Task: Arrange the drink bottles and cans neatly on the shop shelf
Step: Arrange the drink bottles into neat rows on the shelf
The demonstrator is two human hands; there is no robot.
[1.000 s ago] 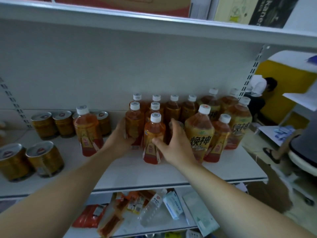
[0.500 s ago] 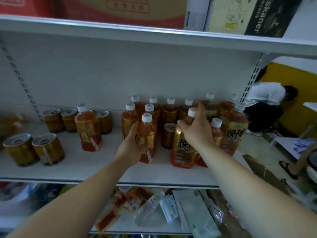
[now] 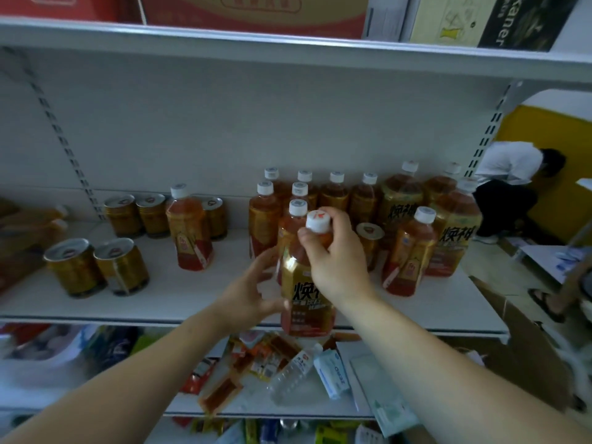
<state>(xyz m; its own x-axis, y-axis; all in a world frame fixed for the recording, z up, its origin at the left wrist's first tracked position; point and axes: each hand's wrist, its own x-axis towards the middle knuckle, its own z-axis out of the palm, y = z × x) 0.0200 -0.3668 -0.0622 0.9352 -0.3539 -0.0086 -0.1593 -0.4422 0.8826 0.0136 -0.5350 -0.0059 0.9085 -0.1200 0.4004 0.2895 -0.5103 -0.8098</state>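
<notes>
My right hand (image 3: pixel 333 261) grips the neck and shoulder of a large amber tea bottle (image 3: pixel 304 302) with a white cap, held in front of the shelf's front edge. My left hand (image 3: pixel 253 293) is spread with relaxed fingers at the bottle's left side, thumb near its label. Behind them a cluster of small amber bottles (image 3: pixel 333 197) stands at the back of the white shelf (image 3: pixel 179 296). A lone small bottle (image 3: pixel 189 229) stands to the left, and another small bottle (image 3: pixel 410 254) to the right. Gold cans (image 3: pixel 96 267) sit at the left.
Two large bottles (image 3: pixel 455 232) stand at the shelf's right end. One gold can (image 3: pixel 370 241) sits among the bottles. The lower shelf (image 3: pixel 288 408) holds loose packets and a clear bottle. Cardboard boxes (image 3: pixel 253 11) fill the shelf above. A person (image 3: pixel 509 181) crouches at the right.
My right hand has pulled the large bottle left and forward off its spot. My left hand has let go of the small front bottle and come beside the large one.
</notes>
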